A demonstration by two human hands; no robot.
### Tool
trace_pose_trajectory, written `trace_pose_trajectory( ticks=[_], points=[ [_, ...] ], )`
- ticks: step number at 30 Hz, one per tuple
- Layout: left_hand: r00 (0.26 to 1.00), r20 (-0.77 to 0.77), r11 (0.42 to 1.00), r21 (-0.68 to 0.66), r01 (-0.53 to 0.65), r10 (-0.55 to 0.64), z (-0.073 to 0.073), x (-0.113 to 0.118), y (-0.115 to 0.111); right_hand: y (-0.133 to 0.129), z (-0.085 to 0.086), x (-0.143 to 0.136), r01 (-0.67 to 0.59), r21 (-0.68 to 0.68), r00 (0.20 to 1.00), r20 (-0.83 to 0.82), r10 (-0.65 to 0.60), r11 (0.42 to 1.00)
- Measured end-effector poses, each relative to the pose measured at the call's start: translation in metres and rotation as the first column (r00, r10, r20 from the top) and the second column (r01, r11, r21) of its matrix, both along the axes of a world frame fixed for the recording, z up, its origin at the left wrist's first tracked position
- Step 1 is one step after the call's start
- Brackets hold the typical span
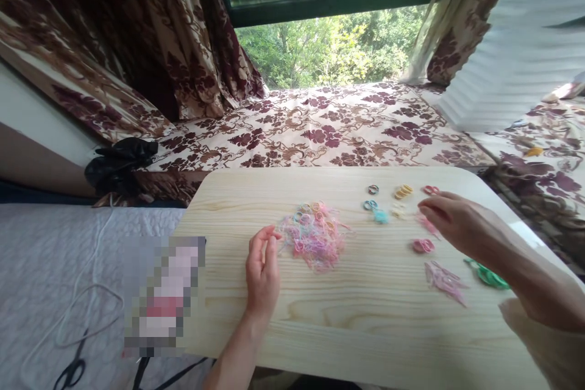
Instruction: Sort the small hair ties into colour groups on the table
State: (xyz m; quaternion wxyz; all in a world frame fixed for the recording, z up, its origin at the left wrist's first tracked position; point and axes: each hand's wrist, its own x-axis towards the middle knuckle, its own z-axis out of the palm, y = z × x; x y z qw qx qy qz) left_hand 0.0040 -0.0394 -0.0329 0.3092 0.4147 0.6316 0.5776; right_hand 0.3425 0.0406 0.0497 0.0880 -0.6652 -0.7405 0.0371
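A mixed pile of thin elastic bands (315, 237), mostly pink, lilac and pale blue, lies on the wooden table (347, 329). At its left edge is my left hand (264, 268), fingers curled in toward the thumb; whatever they hold is hidden. My right hand (443, 213) reaches over the right side, its fingers pinched together just below some red hair ties (430, 190) and above pink bands (428, 225). Anything in that pinch is too small to name. Below it lie pink hair ties (423, 246), a bundle of pale pink bands (444, 280) and green bands (491, 275).
Farther left are yellow hair ties (403, 191), cream bands (398, 212), blue hair ties (370, 205), light blue bands (380, 216) and a dark multicoloured hair tie (373, 189). A blurred-out object (167, 292) is at the table's left edge. Scissors (73, 372) lie on the bedding.
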Motion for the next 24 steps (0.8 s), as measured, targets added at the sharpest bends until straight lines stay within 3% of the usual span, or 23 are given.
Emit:
trace_pose_trajectory(
  ticks=[4,9,15,19,24],
  points=[
    [1.0,-0.004,1.0,0.012,0.004,-0.004,0.002,0.001,0.001,-0.046,0.003,-0.036,-0.107,0.122,0.966,-0.221,0.132,0.987],
    [0.999,-0.022,0.999,0.021,0.028,-0.027,0.003,0.001,0.0,-0.081,-0.028,-0.095,-0.277,0.079,0.877,-0.386,0.285,0.958],
    [0.999,-0.039,0.999,0.027,0.029,-0.028,0.004,0.001,-0.001,-0.073,-0.058,-0.113,-0.223,0.049,0.951,-0.21,0.229,0.974],
    [0.999,-0.027,0.999,0.025,0.031,-0.031,0.005,0.001,-0.001,-0.078,-0.06,-0.123,-0.279,0.065,0.95,-0.124,0.285,0.958],
    [0.999,0.002,0.999,0.023,0.04,-0.04,0.005,0.001,-0.001,-0.098,-0.052,-0.135,-0.374,0.067,0.912,-0.157,0.38,0.925]
  ],
)
